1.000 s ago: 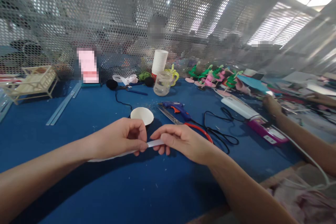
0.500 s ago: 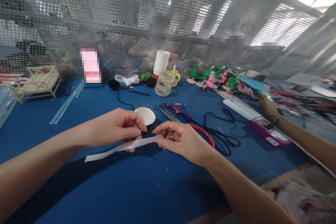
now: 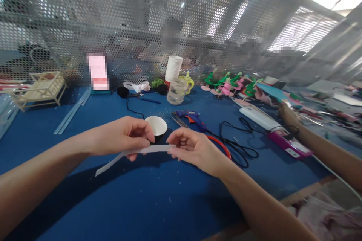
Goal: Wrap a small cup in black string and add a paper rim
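A long white paper strip point(image 3: 158, 148) is stretched between my two hands above the blue table point(image 3: 135, 199). My left hand point(image 3: 124, 137) pinches it near its middle, and the loose end hangs down to the left. My right hand point(image 3: 192, 148) pinches the strip's right end between thumb and fingers. Just behind my hands a small white paper cup point(image 3: 156, 127) stands on the table.
A blue glue gun point(image 3: 192, 117), scissors with red handles point(image 3: 215, 141) and a black cord point(image 3: 240, 145) lie right of the cup. Further back are a stack of cups point(image 3: 173, 68), a clear jar point(image 3: 175, 91) and a cream toy bed point(image 3: 39, 88). Another person's arm point(image 3: 316, 147) rests at right.
My hands have drawn apart along the strip, so more of it shows between them. Both hands sit slightly higher than a second ago.
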Motion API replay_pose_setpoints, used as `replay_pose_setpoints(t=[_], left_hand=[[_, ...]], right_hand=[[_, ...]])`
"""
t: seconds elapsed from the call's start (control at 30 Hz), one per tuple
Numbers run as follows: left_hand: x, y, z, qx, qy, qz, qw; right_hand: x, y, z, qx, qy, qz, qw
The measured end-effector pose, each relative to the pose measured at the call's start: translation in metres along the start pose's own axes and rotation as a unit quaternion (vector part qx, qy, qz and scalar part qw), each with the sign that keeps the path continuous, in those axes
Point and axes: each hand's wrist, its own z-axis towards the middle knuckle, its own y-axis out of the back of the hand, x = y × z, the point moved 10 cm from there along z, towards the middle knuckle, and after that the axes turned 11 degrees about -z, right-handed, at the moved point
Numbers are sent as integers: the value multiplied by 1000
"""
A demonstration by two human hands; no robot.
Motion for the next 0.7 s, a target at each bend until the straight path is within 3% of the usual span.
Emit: replay_pose_setpoints(t=[0.3,0.5,0.6,0.7], left_hand=[[-7,-1,-1,-14,-25,96,995],[-11,-3,-4,-21,-60,205,977],[-11,3,-3,-35,-53,273,960],[-5,6,-1,-12,-40,307,951]], right_hand=[[-1,-5,-4,3,-20,53,998],[-5,-7,-1,-26,-34,-2,999],[6,-2,0,-73,34,-111,990],[24,3,-4,-138,131,-202,961]])
